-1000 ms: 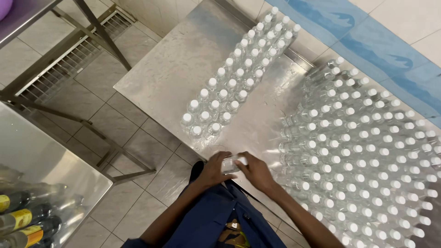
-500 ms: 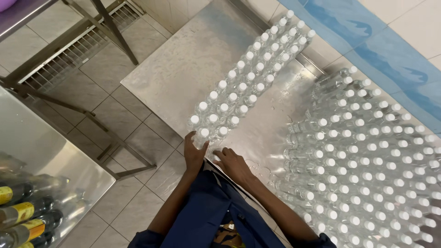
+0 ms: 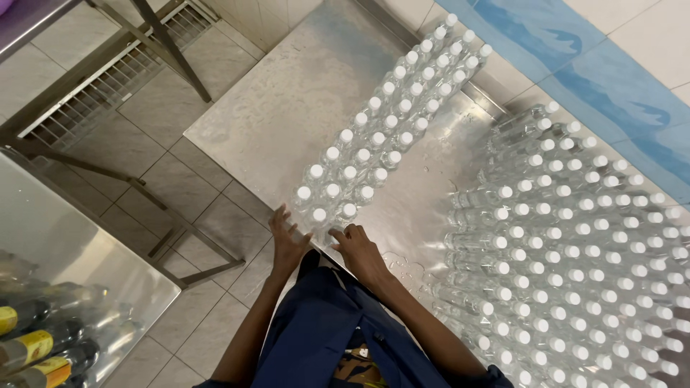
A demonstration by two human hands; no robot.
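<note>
Clear plastic bottles with white caps stand in a long three-wide block (image 3: 388, 122) on a steel table (image 3: 287, 100). My left hand (image 3: 286, 238) rests with spread fingers at the table's near edge, touching the nearest left bottle (image 3: 318, 217) of the block. My right hand (image 3: 357, 248) lies just right of it, fingers curled against the front bottle (image 3: 348, 213). Neither hand lifts anything. My dark blue sleeves and top fill the lower middle.
A big mass of the same white-capped bottles (image 3: 575, 251) crowds the table's right side. Water drops lie on the steel near my right hand. A metal rack frame (image 3: 108, 79) stands on the tiled floor to the left. Bottles with yellow labels (image 3: 36, 345) lie at bottom left.
Both hands moved from a small object held together at the table edge forward to the front end of the bottle block. The camera view shifted slightly.
</note>
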